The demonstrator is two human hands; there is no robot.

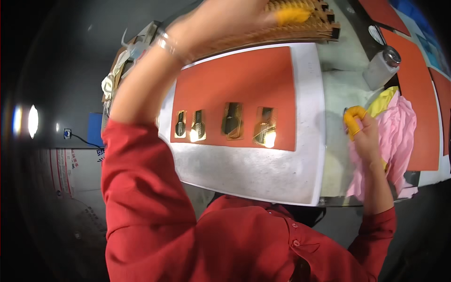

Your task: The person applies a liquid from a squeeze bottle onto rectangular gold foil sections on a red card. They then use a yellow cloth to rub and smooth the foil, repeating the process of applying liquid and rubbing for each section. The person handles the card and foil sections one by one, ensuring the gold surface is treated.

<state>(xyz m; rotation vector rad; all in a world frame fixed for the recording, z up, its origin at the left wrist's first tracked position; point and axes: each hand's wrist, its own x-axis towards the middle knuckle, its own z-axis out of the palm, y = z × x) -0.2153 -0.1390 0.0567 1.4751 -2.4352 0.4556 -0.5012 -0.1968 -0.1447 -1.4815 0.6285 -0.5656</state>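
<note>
My left hand [225,23] stretches across to the far edge of the table, over a brown slotted rack [324,32]. A yellow cover sits on one finger; the hand is blurred and partly cut off, so its grip is unclear. At the right, my right hand [364,129] is closed in a pinch beside a pink cloth [397,127], with yellow covers on its fingers. A small dark tip shows at the pinch, too little to name. Several small gold-framed pieces with dark spade-shaped middles, such as one shiny piece [232,121], lie in a row on an orange-red sheet [235,80].
The orange-red sheet rests on larger white paper [244,171]. A white bottle with a metal cap [382,68] stands at the right, near a yellow cloth [383,101]. More orange sheets [411,61] lie along the right edge. Left of the far rack are cluttered small items [134,49].
</note>
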